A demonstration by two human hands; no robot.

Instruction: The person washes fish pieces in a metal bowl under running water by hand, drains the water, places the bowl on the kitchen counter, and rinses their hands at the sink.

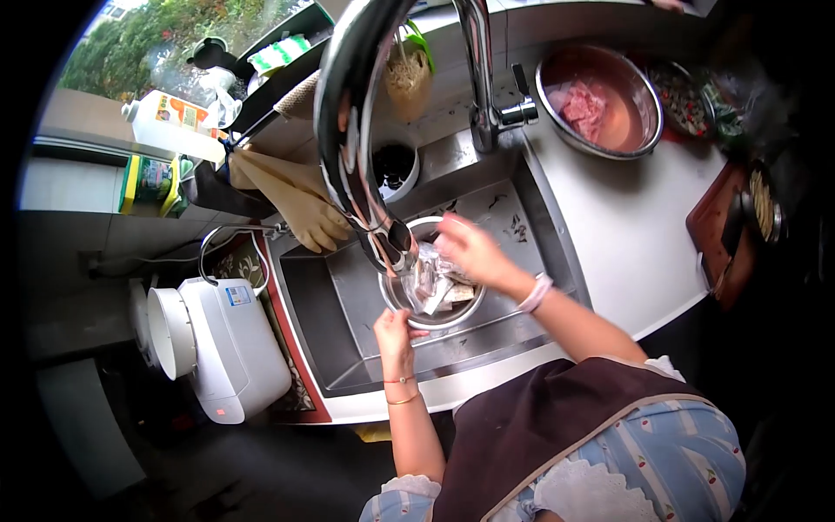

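Observation:
A round, pale-rimmed bowl [461, 321] stands in the steel sink [348, 296], beneath the large chrome faucet [348, 148]. In it lie pale, silvery-white pieces [441, 291] whose kind I cannot make out. My left hand [397, 335] pinches the bowl's near left rim. Above the bowl's right side is my right hand [477, 252], over the pieces; motion smears its fingers, so whether it holds one is unclear. Part of the bowl's left side is hidden by the faucet's end. Behind it, a white container [405, 185] with dark contents sits at the sink's back corner.
On the right counter [609, 235] are a metal bowl [644, 150] of raw meat in reddish water, a dish [683, 97] and a cutting board [709, 222] with a knife [735, 226]. Rubber gloves [296, 196] hang at left, above a white appliance [230, 348].

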